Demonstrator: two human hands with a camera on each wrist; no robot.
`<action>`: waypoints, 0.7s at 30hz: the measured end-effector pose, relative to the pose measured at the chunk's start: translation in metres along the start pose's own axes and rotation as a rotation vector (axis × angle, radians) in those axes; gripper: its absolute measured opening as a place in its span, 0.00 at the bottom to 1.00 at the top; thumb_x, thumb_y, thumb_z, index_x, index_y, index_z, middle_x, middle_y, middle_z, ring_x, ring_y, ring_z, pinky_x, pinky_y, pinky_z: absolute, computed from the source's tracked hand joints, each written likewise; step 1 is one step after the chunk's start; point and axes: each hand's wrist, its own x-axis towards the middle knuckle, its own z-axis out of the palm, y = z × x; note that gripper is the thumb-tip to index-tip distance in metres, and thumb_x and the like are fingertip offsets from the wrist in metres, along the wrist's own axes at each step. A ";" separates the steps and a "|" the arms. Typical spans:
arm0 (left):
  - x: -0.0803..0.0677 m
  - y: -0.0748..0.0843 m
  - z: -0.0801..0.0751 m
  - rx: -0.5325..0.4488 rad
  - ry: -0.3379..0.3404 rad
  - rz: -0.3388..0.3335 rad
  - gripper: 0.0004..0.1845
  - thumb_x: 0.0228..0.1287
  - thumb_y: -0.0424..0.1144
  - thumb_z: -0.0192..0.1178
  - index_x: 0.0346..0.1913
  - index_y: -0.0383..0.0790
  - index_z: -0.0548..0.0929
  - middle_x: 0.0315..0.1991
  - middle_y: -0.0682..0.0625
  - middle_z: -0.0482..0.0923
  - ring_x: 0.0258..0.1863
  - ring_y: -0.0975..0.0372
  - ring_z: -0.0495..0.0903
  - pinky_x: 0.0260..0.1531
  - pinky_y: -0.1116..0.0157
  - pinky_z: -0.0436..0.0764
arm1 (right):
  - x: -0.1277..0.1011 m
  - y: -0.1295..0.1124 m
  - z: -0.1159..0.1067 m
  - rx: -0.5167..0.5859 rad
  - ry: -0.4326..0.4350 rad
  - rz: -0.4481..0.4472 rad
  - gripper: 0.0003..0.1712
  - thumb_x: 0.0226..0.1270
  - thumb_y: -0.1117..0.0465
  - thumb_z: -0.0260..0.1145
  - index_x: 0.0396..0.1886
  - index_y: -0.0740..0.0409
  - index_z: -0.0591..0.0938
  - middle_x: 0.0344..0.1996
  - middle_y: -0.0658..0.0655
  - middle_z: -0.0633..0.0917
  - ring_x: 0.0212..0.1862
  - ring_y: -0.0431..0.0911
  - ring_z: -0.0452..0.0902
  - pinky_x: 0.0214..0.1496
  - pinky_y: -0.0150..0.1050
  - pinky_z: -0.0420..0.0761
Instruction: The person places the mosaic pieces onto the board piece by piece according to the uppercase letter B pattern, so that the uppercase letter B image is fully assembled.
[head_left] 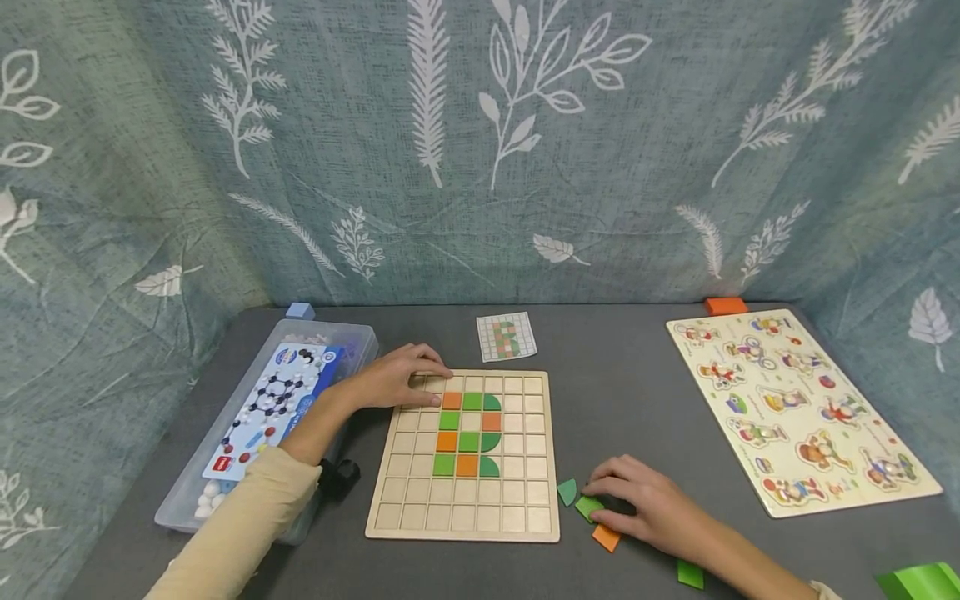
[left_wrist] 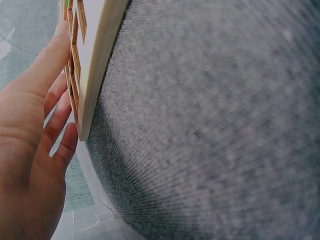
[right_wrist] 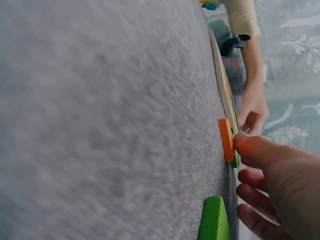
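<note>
- Grey felt covers the table (head_left: 637, 392), with a teal leaf-printed curtain (head_left: 525, 150) hung behind it.
- At the centre lies a wooden grid board (head_left: 420, 500); its cells hold a small pattern of orange and green tiles (head_left: 468, 433), most cells being bare. A little pattern card (head_left: 507, 337) sits just beyond the board's far edge.
- The left hand (head_left: 401, 385) rests on the board's far left corner, fingers loosely stretched over the frame and holding nothing; the left wrist view shows the fingers (left_wrist: 60, 85) laid against the board's edge.
- The right hand (head_left: 645, 504) lies on the felt just right of the board, fingers bent down onto a loose green tile (head_left: 587, 506) (whether it is pinched or only pressed cannot be told). An orange tile (head_left: 606, 537) touches the hand's near side, a green quarter-round piece (head_left: 567, 492) lies just beside the fingertips, and another green tile (head_left: 690, 574) sits by the wrist.
- Risk, as a judgement: the tiles are thin and flat on soft felt, so a fingertip may slide one away instead of lifting it, or drag its neighbours along; should the left hand lift, the board could shift and unseat the set tiles.
- A clear plastic box (head_left: 180, 500) at left holds small white and coloured balls, with a printed leaflet (head_left: 277, 400) on top.
- A peg puzzle board (head_left: 795, 408) with cartoon figures lies well to the right.
</note>
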 end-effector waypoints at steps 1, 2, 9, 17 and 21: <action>0.000 0.000 0.000 0.000 -0.002 -0.003 0.22 0.61 0.49 0.67 0.57 0.48 0.83 0.53 0.50 0.76 0.49 0.59 0.71 0.47 0.58 0.70 | -0.001 0.000 0.000 -0.002 0.005 -0.018 0.13 0.56 0.57 0.75 0.42 0.46 0.85 0.42 0.43 0.82 0.45 0.36 0.76 0.48 0.24 0.72; 0.001 0.000 0.001 0.000 -0.004 -0.005 0.22 0.61 0.49 0.67 0.57 0.48 0.83 0.54 0.50 0.76 0.49 0.59 0.71 0.47 0.58 0.70 | -0.002 0.000 0.000 -0.002 0.007 -0.031 0.12 0.57 0.57 0.75 0.41 0.46 0.85 0.43 0.43 0.82 0.45 0.37 0.76 0.49 0.24 0.73; 0.001 0.001 0.000 0.008 -0.005 -0.016 0.22 0.61 0.49 0.67 0.57 0.48 0.83 0.54 0.50 0.76 0.49 0.59 0.71 0.46 0.59 0.70 | 0.002 -0.002 -0.003 -0.037 -0.030 -0.100 0.07 0.57 0.59 0.74 0.35 0.45 0.85 0.43 0.44 0.84 0.44 0.37 0.78 0.45 0.24 0.76; 0.000 0.002 -0.001 0.017 -0.008 -0.018 0.22 0.61 0.48 0.67 0.57 0.47 0.83 0.54 0.48 0.75 0.49 0.58 0.71 0.47 0.58 0.70 | 0.011 0.006 -0.016 -0.071 -0.184 -0.256 0.12 0.59 0.66 0.71 0.41 0.48 0.86 0.46 0.46 0.85 0.46 0.36 0.79 0.47 0.26 0.76; 0.001 0.003 0.000 0.020 -0.007 -0.025 0.21 0.61 0.48 0.67 0.57 0.47 0.83 0.55 0.48 0.76 0.51 0.57 0.72 0.49 0.56 0.71 | 0.013 0.012 -0.019 -0.088 -0.228 -0.319 0.14 0.57 0.65 0.72 0.44 0.50 0.86 0.47 0.46 0.86 0.46 0.36 0.79 0.46 0.25 0.76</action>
